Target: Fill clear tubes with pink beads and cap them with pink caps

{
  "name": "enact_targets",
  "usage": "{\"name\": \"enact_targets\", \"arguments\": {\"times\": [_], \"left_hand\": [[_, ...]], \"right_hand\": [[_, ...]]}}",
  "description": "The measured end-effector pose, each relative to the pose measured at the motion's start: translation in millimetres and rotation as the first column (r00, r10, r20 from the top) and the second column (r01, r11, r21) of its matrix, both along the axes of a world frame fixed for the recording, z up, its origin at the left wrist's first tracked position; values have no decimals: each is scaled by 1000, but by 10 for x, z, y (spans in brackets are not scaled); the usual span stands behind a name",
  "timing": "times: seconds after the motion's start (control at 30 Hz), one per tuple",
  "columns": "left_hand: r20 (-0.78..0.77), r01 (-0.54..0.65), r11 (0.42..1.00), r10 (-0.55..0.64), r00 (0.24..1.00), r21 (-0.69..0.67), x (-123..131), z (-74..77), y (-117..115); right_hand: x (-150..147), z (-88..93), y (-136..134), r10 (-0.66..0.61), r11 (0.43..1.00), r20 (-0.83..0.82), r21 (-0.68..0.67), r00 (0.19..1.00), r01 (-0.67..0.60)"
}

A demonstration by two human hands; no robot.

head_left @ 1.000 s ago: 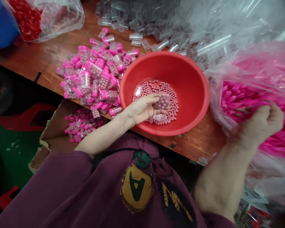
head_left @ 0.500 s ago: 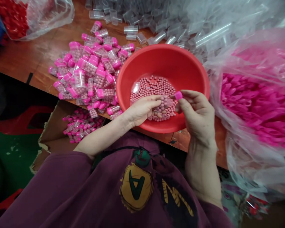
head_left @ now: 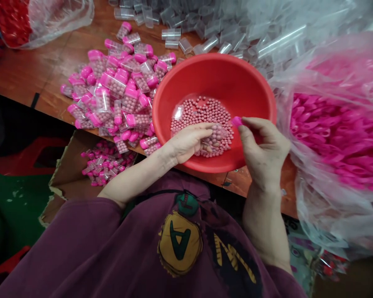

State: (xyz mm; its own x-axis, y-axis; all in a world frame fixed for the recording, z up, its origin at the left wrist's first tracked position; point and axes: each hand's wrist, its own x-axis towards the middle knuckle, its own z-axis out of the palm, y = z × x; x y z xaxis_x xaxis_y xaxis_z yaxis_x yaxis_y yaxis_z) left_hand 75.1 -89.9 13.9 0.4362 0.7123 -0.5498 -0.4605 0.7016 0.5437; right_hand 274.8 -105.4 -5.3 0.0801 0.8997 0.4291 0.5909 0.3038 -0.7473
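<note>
My left hand [head_left: 189,142] is closed around a clear plastic tube [head_left: 218,132] with pink beads inside, held over the red basin [head_left: 214,165]. Between thumb and fingertips, my right hand [head_left: 264,145] pinches a small bright pink cap [head_left: 236,121] just right of the tube, apart from it. Loose pink beads [head_left: 202,111] cover the bottom of the basin. A clear tube [head_left: 178,111] lies at the left side among those beads. My left fingertips are partly hidden by the tube.
Left of the basin is a heap of capped bead-filled tubes [head_left: 121,87], with more in a cardboard box [head_left: 62,174] below. Empty clear tubes [head_left: 170,35] spread behind. At right stands a plastic bag of pink caps [head_left: 338,140]; red pieces [head_left: 9,22] fill another bag at far left.
My right hand has drawn slightly to the right with the pink cap, widening the gap to the tube. My left hand stays nearly where it was. The view has shifted slightly.
</note>
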Motion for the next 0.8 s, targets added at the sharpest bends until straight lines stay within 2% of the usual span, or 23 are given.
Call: {"name": "enact_targets", "arguments": {"times": [0.07,0.13,0.27,0.37,0.43,0.57,0.8], "left_hand": [[33,-22,1000,21,999,21,8,-13,-16],[46,-41,998,39,998,42,13,-41,-30],[15,-41,999,40,999,36,0,-61,-44],[15,-19,1000,19,1000,4,-16,1,-37],[22,-12,1000,12,1000,-6,-20,60,-27],[-1,-19,999,19,1000,-33,-16,123,-9],[-15,-5,998,4,1000,-64,-5,0,40]], "right_hand": [[-95,-4,-49,-8,996,-133,-87,991,-4],[-195,-4,-91,-10,994,-169,-110,986,-9],[-266,25,-105,33,996,-121,-77,992,-42],[-209,60,-73,113,991,-69,-59,991,-117],[-160,71,-50,159,985,-91,-57,983,-164],[-84,56,-31,195,973,-95,-106,976,-205],[-15,9,-44,141,990,36,-30,989,-140]]}}
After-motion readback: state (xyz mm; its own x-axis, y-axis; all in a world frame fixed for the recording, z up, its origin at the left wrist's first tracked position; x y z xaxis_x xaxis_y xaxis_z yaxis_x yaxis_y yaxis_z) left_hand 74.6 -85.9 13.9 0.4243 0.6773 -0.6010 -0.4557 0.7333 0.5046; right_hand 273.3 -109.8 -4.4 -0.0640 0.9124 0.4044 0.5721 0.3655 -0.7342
